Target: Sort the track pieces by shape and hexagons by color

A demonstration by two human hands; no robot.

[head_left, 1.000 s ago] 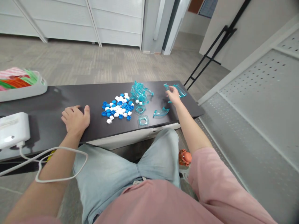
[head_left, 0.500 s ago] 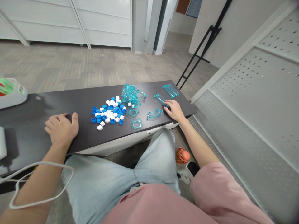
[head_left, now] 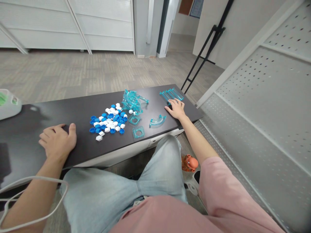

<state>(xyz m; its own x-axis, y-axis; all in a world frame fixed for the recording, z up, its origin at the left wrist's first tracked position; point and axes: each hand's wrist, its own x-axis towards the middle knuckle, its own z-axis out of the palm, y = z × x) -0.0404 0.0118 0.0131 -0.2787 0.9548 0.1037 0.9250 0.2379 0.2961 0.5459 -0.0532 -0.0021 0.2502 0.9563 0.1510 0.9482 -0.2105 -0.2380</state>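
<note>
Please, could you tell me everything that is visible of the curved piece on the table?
The curved piece is a translucent teal arc, plastic by its look, with thicker ends. It lies on the dark table, near the front edge, apart from the other pieces. The right hand is beside it, not touching it.

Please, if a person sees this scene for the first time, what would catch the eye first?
Probably the scattered blue and white pieces, bright at the middle of the dark table. Just behind them to the right lies a tangled heap of clear turquoise parts. Near the table's right end, the right hand is at the near ends of straight turquoise bars.
</note>
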